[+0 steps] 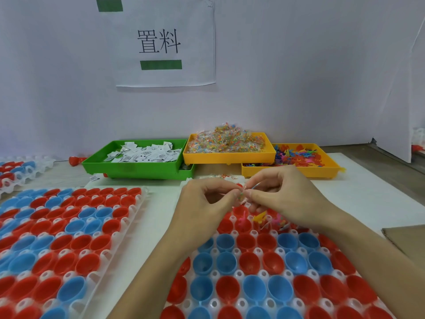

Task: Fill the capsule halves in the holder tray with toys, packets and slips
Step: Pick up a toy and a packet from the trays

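Left hand [207, 199] and right hand [282, 192] together pinched a small clear packet [242, 196] above the holder tray [257, 252], hiding its far cups; green tray [128, 168] held slips [145, 154]; yellow tray [230, 157] held packets [226, 140]; second yellow tray [322, 171] held toys [296, 156].

Clear little packet [242, 196] of colored beads is pinched up above the white holder tray [271, 302], whose red and blue capsule halves [255, 288] sit open-side up, with small toys [261, 218] in some far-row ones.

Your left hand [207, 199] & right hand [282, 192] pinch a small clear packet [242, 196] together over the far edge of the right holder tray [271, 233]. Toys [262, 218] sit in its far cups; green bin [138, 166] & yellow bins [230, 155] along the table's back edge.
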